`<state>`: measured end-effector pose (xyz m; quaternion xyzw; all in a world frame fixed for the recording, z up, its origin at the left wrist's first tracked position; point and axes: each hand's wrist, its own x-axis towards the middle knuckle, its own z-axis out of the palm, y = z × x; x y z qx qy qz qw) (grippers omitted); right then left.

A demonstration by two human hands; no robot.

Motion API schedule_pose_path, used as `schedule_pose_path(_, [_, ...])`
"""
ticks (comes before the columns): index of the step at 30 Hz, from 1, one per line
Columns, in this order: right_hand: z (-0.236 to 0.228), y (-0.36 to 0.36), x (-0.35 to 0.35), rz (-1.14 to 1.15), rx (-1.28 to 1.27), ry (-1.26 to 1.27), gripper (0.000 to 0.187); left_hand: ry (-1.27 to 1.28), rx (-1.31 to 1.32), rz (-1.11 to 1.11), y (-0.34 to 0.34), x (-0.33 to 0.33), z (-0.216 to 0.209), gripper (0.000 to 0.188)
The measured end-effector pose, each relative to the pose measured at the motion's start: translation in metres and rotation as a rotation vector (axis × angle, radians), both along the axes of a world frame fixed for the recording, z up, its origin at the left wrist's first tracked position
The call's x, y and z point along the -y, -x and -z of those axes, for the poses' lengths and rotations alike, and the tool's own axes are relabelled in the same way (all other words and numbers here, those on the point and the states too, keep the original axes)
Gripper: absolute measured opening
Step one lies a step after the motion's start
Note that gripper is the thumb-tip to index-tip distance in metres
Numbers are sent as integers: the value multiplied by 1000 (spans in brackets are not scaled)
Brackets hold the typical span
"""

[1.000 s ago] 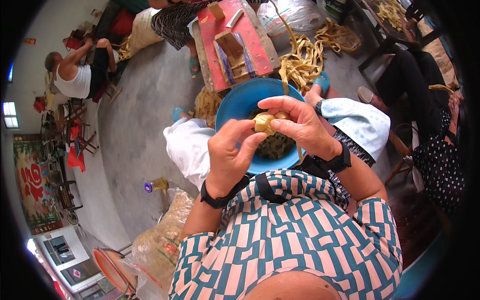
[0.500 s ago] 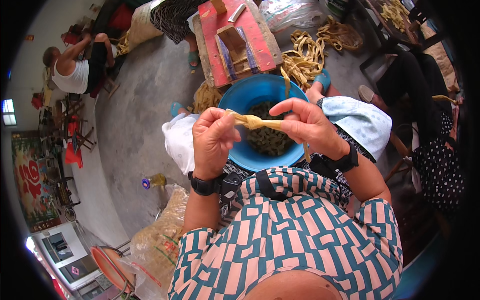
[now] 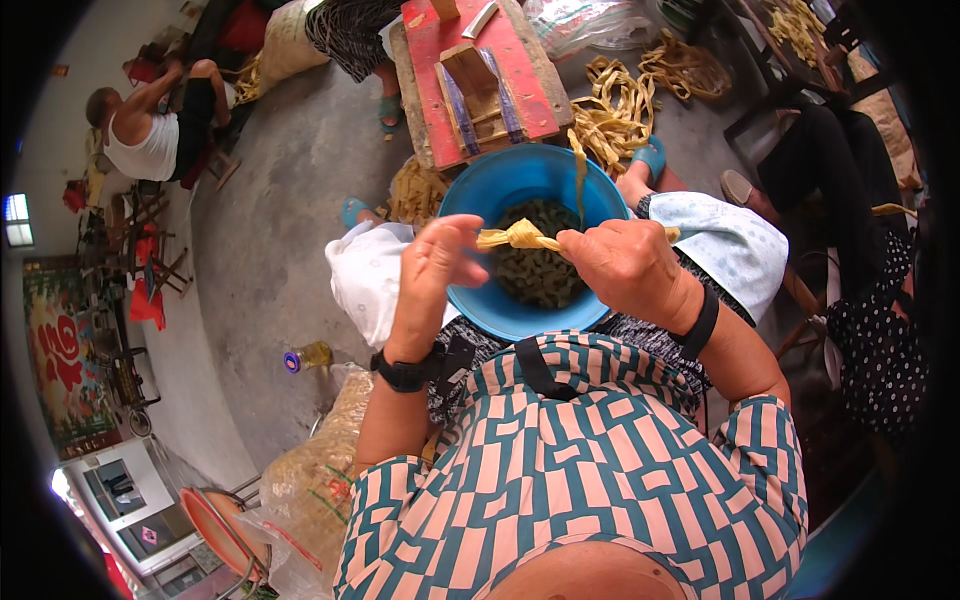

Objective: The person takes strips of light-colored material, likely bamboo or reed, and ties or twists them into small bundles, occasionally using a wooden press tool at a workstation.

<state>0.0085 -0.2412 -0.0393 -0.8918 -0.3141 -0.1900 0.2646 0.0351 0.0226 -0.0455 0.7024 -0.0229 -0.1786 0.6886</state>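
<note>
A yellowish, flat, soft strip tied in a knot (image 3: 522, 234) stretches over a blue basin (image 3: 476, 192). My right hand (image 3: 630, 272) is closed round the strip to the right of the knot, and a short end shows beyond the fist. At the other end, my left hand (image 3: 432, 278) is raised next to the strip's left tip. Motion smears its fingers, so whether they touch the strip is unclear. Small dark greenish pieces (image 3: 545, 280) lie in the bottom of the basin, partly hidden by the strip and my hands. Another yellowish strip (image 3: 580, 170) hangs over the basin's far rim.
Beyond the basin stands a red-topped board (image 3: 430, 85) bearing a wooden block fixture (image 3: 475, 78). Heaps of yellowish strips (image 3: 612, 110) lie on the floor. A jar (image 3: 308, 358) and a plastic bag (image 3: 315, 465) are at left. Other people sit around, one in a white top (image 3: 145, 150).
My left hand has gone from pinching the strip's left end to a blurred pose beside it. My right hand has turned and closed more fully round the strip. The knot has shifted slightly right.
</note>
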Motion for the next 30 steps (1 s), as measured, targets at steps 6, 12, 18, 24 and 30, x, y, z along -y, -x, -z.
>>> schedule_pose_path(6, [-1,4,-3,-1,93,26,20,197,-269,91,2,16,0,34])
schedule_pose_path(12, [-1,11,2,-39,30,-15,17,295,-291,18,8,15,5,29])
schedule_pose_path(18, [11,11,11,17,60,118,16,-348,538,-87,0,6,-3,22])
schedule_pose_path(24, [2,14,3,-142,28,87,6,-836,1083,519,16,42,-22,22])
schedule_pose_path(30, [7,41,28,-237,-239,54,5,-844,1122,626,30,35,-20,18])
